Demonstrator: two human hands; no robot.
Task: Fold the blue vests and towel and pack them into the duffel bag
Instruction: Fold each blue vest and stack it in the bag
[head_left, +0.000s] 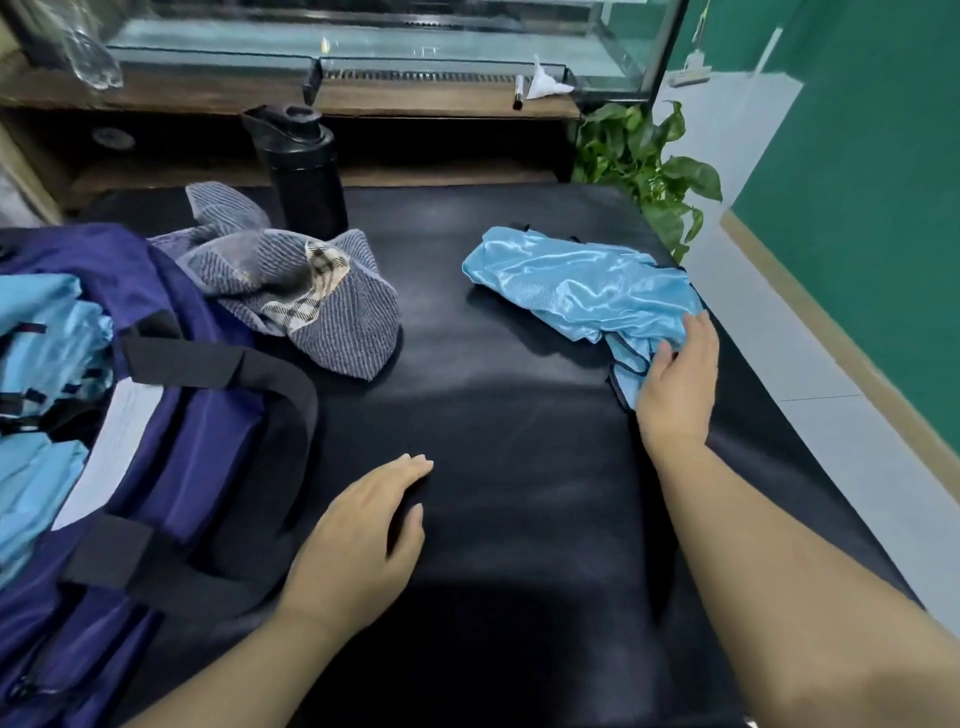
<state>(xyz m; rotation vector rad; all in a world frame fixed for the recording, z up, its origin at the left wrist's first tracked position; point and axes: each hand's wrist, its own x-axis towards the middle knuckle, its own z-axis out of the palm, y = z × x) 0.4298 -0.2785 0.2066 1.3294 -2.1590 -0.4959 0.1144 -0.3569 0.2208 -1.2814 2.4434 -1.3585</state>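
Now the right hand (675, 384) grips the crumpled blue vest (582, 286); the left hand (363, 540) rests flat, fingers relaxed, on the worktop (519, 467).

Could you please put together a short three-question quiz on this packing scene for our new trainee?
1. True or false: the striped towel already lies folded inside the duffel bag.
2. Which hand touches the loose blue vest? A) left hand B) right hand C) neither
3. Fill in: behind the towel stands a black ____.

Key
1. False: it lies crumpled on the black table, beside the bag.
2. B: the right hand rests on the vest's near end, while the left lies flat on the table.
3. Bottle.
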